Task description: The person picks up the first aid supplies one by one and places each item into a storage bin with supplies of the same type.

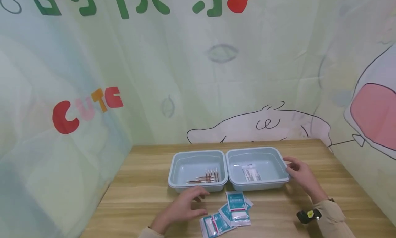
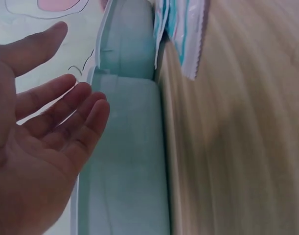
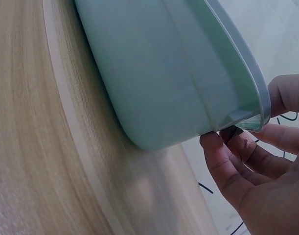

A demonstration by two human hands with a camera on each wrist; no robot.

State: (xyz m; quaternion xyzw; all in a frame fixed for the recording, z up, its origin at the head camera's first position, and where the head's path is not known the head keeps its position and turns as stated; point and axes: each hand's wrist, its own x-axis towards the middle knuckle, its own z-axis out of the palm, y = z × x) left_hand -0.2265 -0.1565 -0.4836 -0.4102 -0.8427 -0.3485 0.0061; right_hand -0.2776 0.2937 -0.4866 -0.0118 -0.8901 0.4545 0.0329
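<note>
Two light blue plastic trays stand side by side on the table. In the head view the left tray holds several brown-and-white cotton swabs, and the right tray holds a small white packet. My right hand grips the right tray's right rim; the right wrist view shows fingers curled under that rim. Near the left tray's front edge, my left hand hovers with spread, relaxed fingers and holds nothing. Beside it, several teal-and-white sachets lie overlapping on the table.
The wooden table ends at the back against a printed cloth backdrop. A dark device is by the right sleeve. In the right wrist view, dark cables show beyond the table edge.
</note>
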